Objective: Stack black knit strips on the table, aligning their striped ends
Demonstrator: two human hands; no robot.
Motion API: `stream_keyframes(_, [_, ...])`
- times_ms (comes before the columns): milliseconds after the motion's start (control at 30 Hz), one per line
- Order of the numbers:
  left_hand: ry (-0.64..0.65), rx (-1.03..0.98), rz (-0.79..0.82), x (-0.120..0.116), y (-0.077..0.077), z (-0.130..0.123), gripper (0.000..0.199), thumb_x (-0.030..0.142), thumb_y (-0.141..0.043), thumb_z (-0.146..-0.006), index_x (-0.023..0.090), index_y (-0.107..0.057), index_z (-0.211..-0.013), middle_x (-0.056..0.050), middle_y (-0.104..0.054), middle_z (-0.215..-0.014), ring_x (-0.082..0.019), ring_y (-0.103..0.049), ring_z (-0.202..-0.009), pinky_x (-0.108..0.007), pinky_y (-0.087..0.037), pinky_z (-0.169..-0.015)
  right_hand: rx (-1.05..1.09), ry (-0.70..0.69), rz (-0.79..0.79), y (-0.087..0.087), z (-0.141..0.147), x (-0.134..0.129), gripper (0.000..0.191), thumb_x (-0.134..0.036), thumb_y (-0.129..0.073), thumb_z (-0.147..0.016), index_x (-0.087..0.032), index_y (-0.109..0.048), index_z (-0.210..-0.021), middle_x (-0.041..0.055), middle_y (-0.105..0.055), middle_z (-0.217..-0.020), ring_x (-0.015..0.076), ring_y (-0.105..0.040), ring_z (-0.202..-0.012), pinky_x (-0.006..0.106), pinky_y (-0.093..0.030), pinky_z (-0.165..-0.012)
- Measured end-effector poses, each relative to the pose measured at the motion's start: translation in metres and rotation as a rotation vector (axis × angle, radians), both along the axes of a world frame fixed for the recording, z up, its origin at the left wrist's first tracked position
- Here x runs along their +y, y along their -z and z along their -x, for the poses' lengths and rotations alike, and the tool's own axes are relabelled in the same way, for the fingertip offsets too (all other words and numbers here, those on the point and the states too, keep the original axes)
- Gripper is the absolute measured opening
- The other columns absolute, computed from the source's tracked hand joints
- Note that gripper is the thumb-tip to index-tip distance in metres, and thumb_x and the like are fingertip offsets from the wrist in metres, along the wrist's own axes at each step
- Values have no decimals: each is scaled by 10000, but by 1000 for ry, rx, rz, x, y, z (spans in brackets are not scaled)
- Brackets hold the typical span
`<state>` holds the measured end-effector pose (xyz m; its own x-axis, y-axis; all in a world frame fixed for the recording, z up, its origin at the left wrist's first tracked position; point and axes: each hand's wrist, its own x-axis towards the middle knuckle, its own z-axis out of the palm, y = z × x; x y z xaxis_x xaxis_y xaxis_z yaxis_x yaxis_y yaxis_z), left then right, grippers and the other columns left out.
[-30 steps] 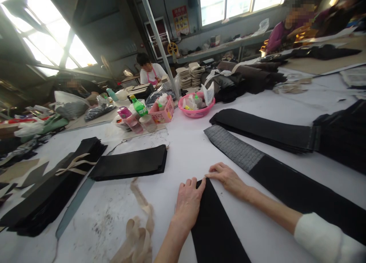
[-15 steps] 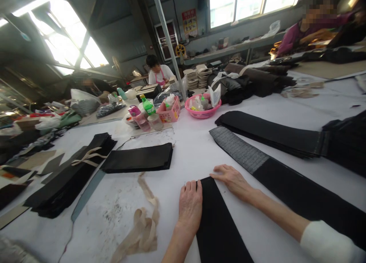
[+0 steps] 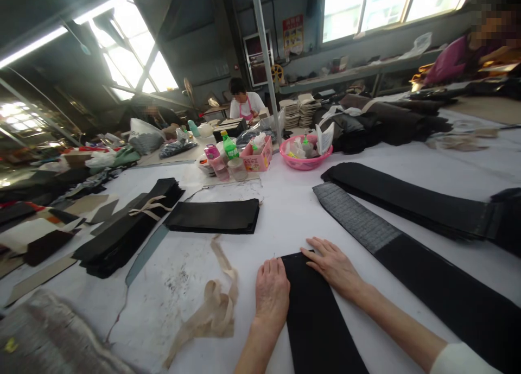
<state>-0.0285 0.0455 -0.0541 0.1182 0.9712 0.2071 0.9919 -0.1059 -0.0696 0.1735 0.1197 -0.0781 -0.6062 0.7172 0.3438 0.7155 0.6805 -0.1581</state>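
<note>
A long black strip (image 3: 319, 314) lies on the white table in front of me. My left hand (image 3: 272, 290) is at its upper left corner, fingers curled together over the edge, the fingertips partly hidden. With fingers spread, my right hand (image 3: 331, 262) rests on the upper right corner. To the right lies another long black piece (image 3: 439, 281) with a grey patterned end (image 3: 354, 211). Behind that is a stack of black pieces (image 3: 407, 195). A beige ribbon (image 3: 211, 311) lies loosely to the left of my left hand.
A black stack (image 3: 214, 216) and a tied black bundle (image 3: 130, 230) lie to the left. Further back are a pink basin (image 3: 305, 159), a pink box (image 3: 257, 157) and a green bottle (image 3: 230, 147). People sit beyond the table.
My right hand has moved onto the strip's upper right corner, fingers flatter and wider apart. My left hand stays at the left corner. The camera view has turned slightly left.
</note>
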Motion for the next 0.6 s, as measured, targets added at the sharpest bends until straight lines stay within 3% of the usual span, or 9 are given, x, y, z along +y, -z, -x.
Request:
stream_keyframes(100, [-31, -8, -15, -5, -3, 6, 324, 107, -504, -830, 102, -564, -1148, -85, -540, -945, -234, -500, -901, -407, -456, -836, 3, 38, -2, 0, -3, -3, 376, -294, -584, -900, -287, -544, -1274, 89, -495, -1357, 268, -444, -1253, 469, -393, -1022])
stream_keyframes(200, [-56, -66, -42, -13, -4, 12, 295, 159, -507, -853, 138, -570, -1141, -69, -526, -947, -227, -496, -919, -405, -442, -855, 5, 88, 50, -12, -2, -3, 336, -289, -618, -878, -277, -594, -1213, 85, -534, -1306, 269, -471, -1208, 441, -415, -982])
stream_keyframes(433, [-69, -224, -65, -25, -2, 18, 266, 183, -509, -879, 182, -570, -1139, -56, -525, -1009, -218, -491, -995, -395, -419, -926, -12, 69, 377, -51, 39, 8, 163, -309, -613, -883, -207, -671, -996, 66, -643, -994, 221, -562, -997, 343, -448, -875])
stream_keyframes(600, [-74, -421, -28, -26, -7, 20, 261, 179, -477, -891, 187, -584, -1129, -68, -551, -1038, -234, -496, -1030, -429, -412, -952, -36, 112, 474, -69, 48, -2, 287, -371, -555, -919, -150, -590, -1098, 70, -597, -1105, 199, -589, -952, 399, -505, -831])
